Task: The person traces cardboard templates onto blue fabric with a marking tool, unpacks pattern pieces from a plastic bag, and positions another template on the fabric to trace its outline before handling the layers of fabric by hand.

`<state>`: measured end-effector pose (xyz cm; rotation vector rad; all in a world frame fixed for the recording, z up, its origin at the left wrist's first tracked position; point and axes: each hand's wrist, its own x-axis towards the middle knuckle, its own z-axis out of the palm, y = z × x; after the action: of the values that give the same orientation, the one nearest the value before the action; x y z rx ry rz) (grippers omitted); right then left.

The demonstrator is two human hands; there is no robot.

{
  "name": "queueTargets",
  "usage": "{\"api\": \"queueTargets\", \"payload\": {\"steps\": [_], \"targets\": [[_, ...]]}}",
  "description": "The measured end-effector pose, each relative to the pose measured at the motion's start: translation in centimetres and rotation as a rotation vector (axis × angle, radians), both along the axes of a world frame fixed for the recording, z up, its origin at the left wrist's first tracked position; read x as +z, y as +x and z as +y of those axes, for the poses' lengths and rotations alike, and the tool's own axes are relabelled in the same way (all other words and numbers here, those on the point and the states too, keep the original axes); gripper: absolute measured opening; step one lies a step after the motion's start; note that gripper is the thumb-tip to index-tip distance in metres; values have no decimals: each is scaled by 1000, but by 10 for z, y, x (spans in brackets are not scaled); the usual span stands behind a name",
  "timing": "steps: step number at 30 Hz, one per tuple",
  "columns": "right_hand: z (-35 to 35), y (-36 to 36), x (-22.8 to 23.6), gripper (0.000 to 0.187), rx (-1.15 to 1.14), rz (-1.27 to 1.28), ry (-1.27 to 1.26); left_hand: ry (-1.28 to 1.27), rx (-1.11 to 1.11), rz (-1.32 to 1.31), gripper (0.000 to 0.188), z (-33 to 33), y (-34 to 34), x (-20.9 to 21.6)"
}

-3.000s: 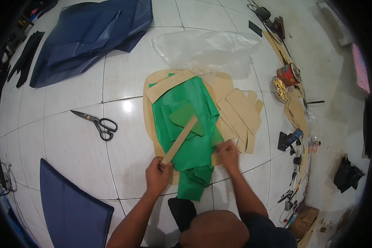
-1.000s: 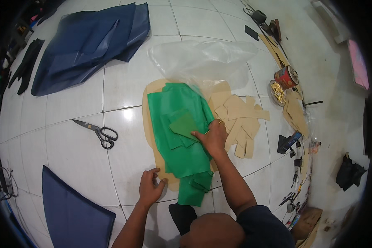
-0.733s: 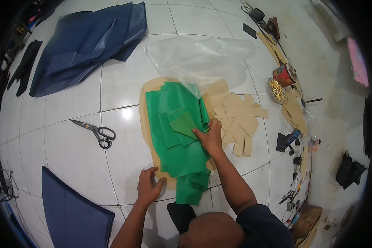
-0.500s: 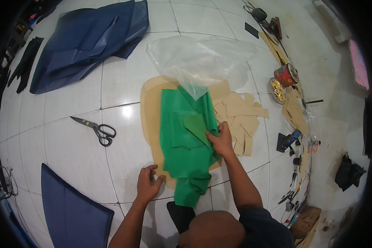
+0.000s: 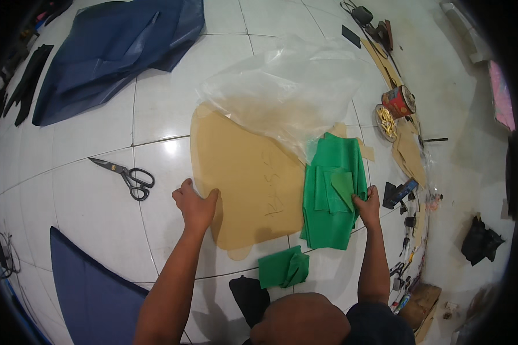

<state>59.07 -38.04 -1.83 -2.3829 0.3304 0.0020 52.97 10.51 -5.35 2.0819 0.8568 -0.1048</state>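
Note:
My right hand (image 5: 369, 208) pinches the right edge of a stack of folded green fabric (image 5: 331, 227). That stack lies to the right of a large tan paper pattern (image 5: 247, 178) with handwriting on it. Over the pattern's left edge my left hand (image 5: 195, 208) is held with thumb and fingers apart, and nothing is in it. A smaller folded piece of green fabric (image 5: 282, 270) lies nearer to me on the tiles. Clear plastic sheeting (image 5: 282, 86) covers the far edge of the pattern and touches the green stack. Most of the tan scraps are hidden beneath the stack.
Black-handled scissors (image 5: 129, 178) lie on the floor at left. Dark blue material (image 5: 121, 57) is spread far left, with another blue piece (image 5: 92, 287) near left. A red tin (image 5: 398, 102), a bowl of small yellowish pieces (image 5: 386, 122) and cables line the right wall.
The green stack has moved right off the pattern with my right hand, uncovering the pattern. A smaller green piece stays behind near me. My left hand has moved farther away and its fingers have spread.

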Motion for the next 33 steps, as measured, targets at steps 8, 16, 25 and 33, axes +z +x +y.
{"api": "queueTargets", "payload": {"steps": [8, 16, 25, 33], "targets": [[57, 29, 0, 46, 178, -441, -736, -68, 44, 6, 76, 5, 12, -16], [245, 169, -21, 55, 782, -413, -419, -386, 144, 70, 56, 17, 21, -15], [169, 301, -37, 44, 252, -315, -985, -365, 159, -47, 31, 9, 11, -10], [238, 134, -6, 21, 183, -312, -19, -375, 394, -210, 35, 110, -52, -23]]}}
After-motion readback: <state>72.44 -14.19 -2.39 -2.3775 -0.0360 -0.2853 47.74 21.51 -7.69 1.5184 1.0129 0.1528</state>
